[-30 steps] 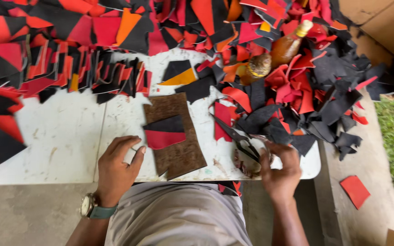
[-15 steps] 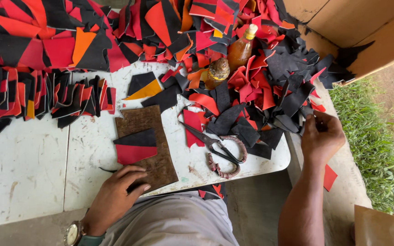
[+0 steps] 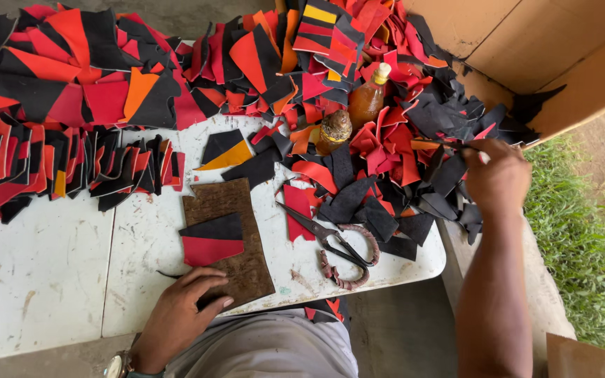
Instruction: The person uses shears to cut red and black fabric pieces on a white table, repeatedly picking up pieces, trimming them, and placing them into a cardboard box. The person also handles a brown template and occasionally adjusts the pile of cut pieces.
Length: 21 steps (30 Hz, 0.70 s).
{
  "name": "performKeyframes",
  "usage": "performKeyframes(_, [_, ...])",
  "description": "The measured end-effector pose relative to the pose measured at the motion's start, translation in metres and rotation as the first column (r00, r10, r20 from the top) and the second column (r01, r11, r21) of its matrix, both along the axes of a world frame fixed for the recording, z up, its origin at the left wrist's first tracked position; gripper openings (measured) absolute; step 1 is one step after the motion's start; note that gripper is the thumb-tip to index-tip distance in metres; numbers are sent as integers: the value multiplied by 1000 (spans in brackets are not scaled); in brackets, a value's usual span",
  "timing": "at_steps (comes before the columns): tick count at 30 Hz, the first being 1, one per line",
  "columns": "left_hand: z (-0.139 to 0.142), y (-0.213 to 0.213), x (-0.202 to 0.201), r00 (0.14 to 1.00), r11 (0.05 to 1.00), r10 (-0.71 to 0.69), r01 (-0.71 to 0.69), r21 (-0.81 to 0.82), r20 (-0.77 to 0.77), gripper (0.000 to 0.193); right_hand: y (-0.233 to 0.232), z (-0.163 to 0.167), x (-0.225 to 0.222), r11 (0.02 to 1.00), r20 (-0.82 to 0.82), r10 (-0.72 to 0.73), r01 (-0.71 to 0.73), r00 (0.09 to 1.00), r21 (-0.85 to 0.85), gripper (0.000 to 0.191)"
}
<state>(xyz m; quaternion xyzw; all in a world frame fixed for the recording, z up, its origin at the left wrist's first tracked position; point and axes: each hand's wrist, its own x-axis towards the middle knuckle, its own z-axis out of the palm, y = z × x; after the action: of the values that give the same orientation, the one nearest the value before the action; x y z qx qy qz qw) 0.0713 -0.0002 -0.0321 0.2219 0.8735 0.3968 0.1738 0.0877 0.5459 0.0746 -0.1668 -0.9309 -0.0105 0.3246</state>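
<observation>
Since half a sec ago the right hand has gone up and out from the table's right edge to the black scrap heap; left hand has barely shifted.

Far left: rows of red/black/orange cut pieces overlapping on the white table. Left hand lies flat at the near edge, fingers spread w/ tips pressing the lower end of the brown board; nothing gripped. Watch on that wrist. On the board sits a black-and-red piece, just above the fingertips.

Center: scissors w/ cord-wrapped handles lie on the table, blades pointing up-left, touching a red scrap. Behind them a small round-topped bottle and a taller amber bottle stand among the scraps.

Right: right hand is over the heap of black scraps, fingers curled closed, pinching a thin dark stick-like thing; can't tell what it is. Cardboard box open at far right, grass below.
</observation>
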Motion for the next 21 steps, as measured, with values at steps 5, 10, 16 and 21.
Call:
performKeyframes(5, [-1, 0, 0, 997, 999, -2, 5, 48, -72, 36, 14, 10, 27, 620, -346, 102, -332, 933, -711, 13])
performKeyframes(10, [2, 0, 2, 997, 998, -2, 6, 58, -72, 38, 9, 4, 30, 289, -419, 57, -417, 906, -862, 9])
performKeyframes(16, [3, 1, 1, 990, 995, -21, 34, 93, -137, 31, 27, -28, 30, 211, -493, -61, -472, 868, -856, 12])
performKeyframes(21, [-3, -9, 6, 974, 989, -67, 93, 111, -218, 26, 45, -72, 55, 40, -553, 118, -560, 825, -827, 26])
